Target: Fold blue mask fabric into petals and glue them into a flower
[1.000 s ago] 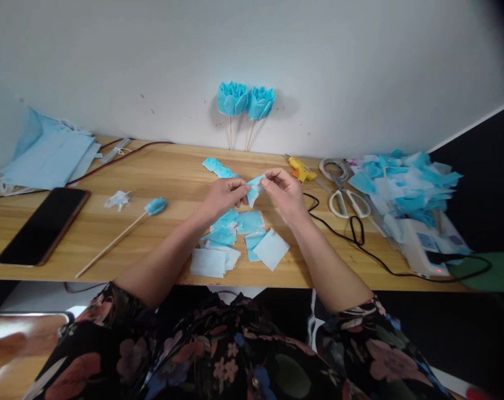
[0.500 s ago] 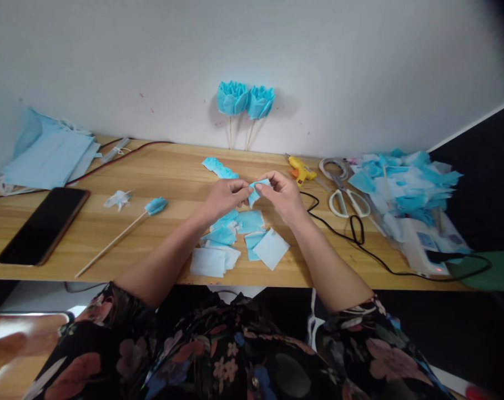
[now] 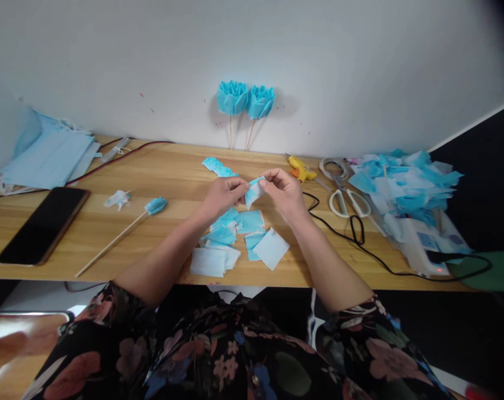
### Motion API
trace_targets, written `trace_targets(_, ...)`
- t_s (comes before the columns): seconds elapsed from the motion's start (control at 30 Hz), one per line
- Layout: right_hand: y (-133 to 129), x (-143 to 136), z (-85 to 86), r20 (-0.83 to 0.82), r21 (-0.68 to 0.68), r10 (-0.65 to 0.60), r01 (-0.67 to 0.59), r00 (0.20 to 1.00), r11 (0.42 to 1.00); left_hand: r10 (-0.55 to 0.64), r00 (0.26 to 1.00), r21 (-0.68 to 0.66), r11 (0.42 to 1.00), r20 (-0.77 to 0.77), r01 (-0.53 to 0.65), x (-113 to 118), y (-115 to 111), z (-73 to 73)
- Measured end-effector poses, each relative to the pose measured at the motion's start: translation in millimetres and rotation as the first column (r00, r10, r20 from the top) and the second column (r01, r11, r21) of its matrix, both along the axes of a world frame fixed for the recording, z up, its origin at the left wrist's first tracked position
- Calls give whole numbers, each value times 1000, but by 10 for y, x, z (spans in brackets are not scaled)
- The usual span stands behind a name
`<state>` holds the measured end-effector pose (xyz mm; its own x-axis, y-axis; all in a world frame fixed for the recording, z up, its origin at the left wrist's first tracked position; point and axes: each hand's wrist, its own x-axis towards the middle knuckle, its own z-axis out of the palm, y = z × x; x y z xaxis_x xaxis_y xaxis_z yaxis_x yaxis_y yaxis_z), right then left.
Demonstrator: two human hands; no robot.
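Between my two hands is a small light-blue fabric piece (image 3: 254, 192), held above the table. My left hand (image 3: 226, 195) pinches its left edge, and my right hand (image 3: 286, 194) pinches its upper right corner. Beneath and in front of the hands lie several cut fabric squares (image 3: 272, 249), blue and white, partly overlapping. Just behind my left hand rests a row of blue fabric petals (image 3: 219, 167). A stick with a blue rolled bud (image 3: 156, 206) lies to the left of my left arm.
Two blue fabric flowers (image 3: 232, 98) on sticks lean against the wall. On the right are a yellow glue gun (image 3: 301, 169), white-handled scissors (image 3: 339, 204), a black cable, a power strip (image 3: 422, 247) and a scrap heap (image 3: 406, 183). Left lie a phone (image 3: 44, 226) and face masks (image 3: 50, 155).
The fabric piece has been turned and spread, so more of its paler face shows. My right fingers have shifted slightly up to its corner. Everything else stays put.
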<state>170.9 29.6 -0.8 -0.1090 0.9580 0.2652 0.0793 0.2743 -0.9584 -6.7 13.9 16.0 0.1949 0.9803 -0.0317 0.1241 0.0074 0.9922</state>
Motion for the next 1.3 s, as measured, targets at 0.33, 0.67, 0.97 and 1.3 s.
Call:
trace_targets(0.33,-36,28,45,182,218,-19,-21,983,976,19,991,-63,998,133,-11,-35,59,-76)
trace_targets(0.67,-35,37,48,279,273,-24,-55,960,961,15,974,-101,995,225,9,-48,79,-82)
trace_targets(0.97,-31,27,11,362,382,-74,-76,929,921,-3,977,-92,995,214,24,-62,96,-116)
trace_targets(1.3,-42,14,16,360,341,-45,-86,932,936,59,981,-95,995,185,-42,-43,59,-35)
